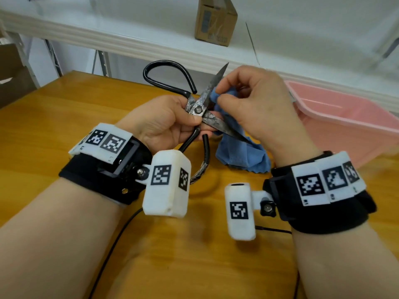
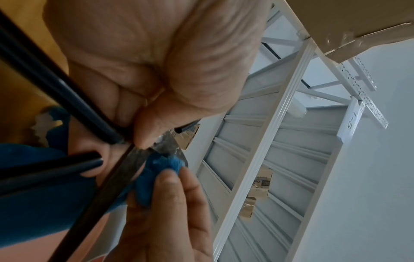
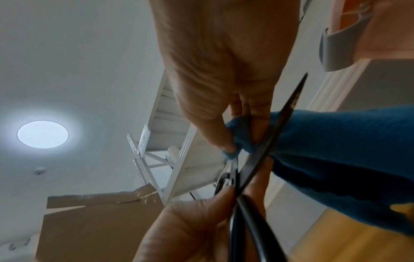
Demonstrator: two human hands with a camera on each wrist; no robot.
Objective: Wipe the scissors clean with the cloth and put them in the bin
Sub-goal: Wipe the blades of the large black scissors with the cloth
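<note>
Old metal scissors [image 1: 201, 104] with black loop handles are held above the wooden table with their blades spread apart. My left hand [image 1: 166, 121] grips them at the pivot, thumb on top. My right hand [image 1: 254, 100] pinches a blue cloth [image 1: 239, 152] against the upper blade just beyond the pivot; the rest of the cloth hangs down to the table. In the left wrist view the cloth [image 2: 156, 168] is pressed on the blade [image 2: 125, 173] by fingertips. In the right wrist view the scissors [image 3: 275, 134] cross in front of the cloth [image 3: 336, 159]. The pink bin [image 1: 345, 121] stands at the right.
The wooden table [image 1: 64, 108] runs out to the left and near side. A white shelf [image 1: 108, 33] runs behind it with a cardboard box [image 1: 216, 20] on it. Black cables [image 1: 112, 251] trail across the table near my forearms.
</note>
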